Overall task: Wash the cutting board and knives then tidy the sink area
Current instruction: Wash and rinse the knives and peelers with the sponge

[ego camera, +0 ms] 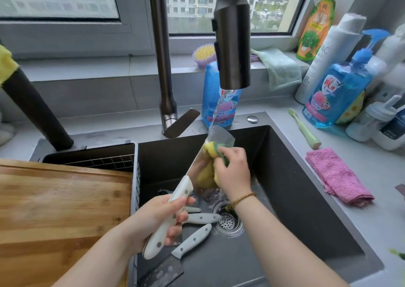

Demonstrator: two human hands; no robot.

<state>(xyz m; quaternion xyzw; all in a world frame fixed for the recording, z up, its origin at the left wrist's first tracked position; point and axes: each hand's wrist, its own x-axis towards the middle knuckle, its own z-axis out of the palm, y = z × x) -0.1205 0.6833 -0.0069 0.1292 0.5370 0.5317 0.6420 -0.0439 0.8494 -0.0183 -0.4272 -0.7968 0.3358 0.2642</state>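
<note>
My left hand (160, 218) grips the white handle of a cleaver (219, 136), blade pointing up and away over the dark sink (295, 188). My right hand (233, 170) holds a yellow-green sponge (210, 151) against the blade. Water from the faucet head (232, 45) runs onto the blade near its tip. On the sink floor lie other white-handled knives (192, 239), one a dark cleaver blade (162, 269), beside the drain strainer (228, 222). A wooden cutting board (61, 210) rests over the sink's left part, on a wire rack.
A folded pink cloth (337, 176) and a green brush (303, 128) lie on the right counter. Blue soap bottles (335, 93), white bottles and an orange pouch (315, 27) crowd the back right. A green cloth (280, 67) hangs from the windowsill.
</note>
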